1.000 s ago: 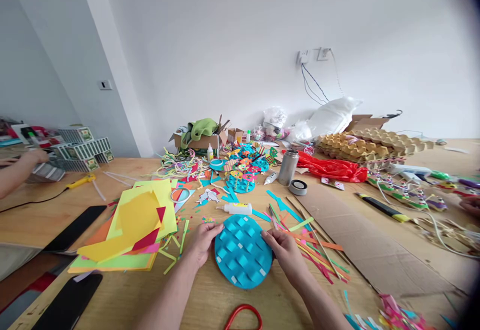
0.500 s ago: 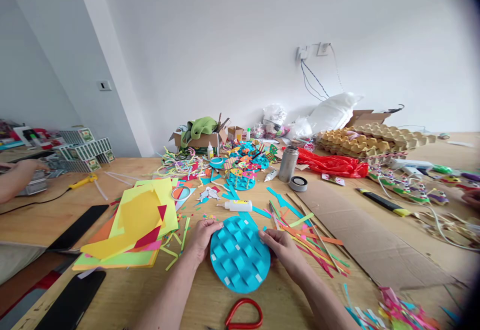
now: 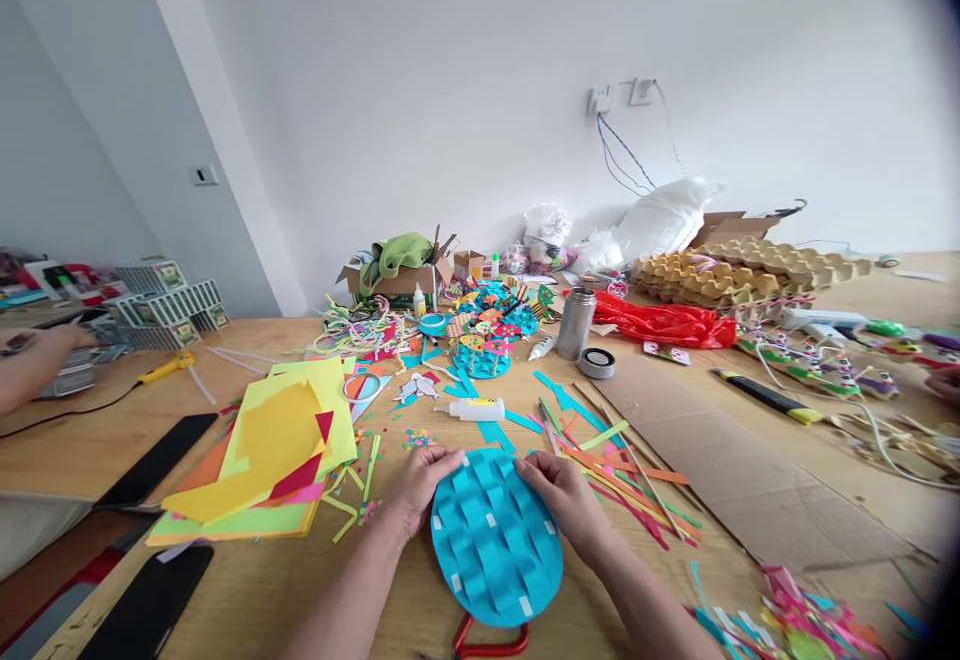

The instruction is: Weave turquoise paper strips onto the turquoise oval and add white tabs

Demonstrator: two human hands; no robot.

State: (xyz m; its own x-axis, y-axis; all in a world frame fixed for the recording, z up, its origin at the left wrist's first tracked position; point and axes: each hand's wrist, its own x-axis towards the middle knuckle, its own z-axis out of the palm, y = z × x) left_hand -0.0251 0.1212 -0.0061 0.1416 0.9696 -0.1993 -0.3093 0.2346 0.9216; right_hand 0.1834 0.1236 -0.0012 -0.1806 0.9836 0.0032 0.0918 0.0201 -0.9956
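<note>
A round blue paper disc (image 3: 497, 540), with raised woven-looking strips and several small white tabs, is held up above the table by its upper edge. My left hand (image 3: 424, 485) pinches its upper left rim between thumb and fingers. At the upper right rim my right hand (image 3: 559, 490) pinches it the same way. Below the disc, red-handled scissors (image 3: 491, 648) lie partly covered by it. Beyond its top edge rest blue paper strips (image 3: 495, 434) and a white glue bottle (image 3: 480, 409) lying on its side.
Coloured paper sheets (image 3: 285, 430) are stacked at left near a black phone (image 3: 146, 600). Cut strips (image 3: 637, 480) and a cardboard sheet (image 3: 712, 460) lie at right. A steel flask (image 3: 577, 325) stands farther back. Another person's hand (image 3: 56, 345) is at far left.
Both hands have brought the blue disc a little nearer to me and slightly right. It now covers part of the scissors' handle.
</note>
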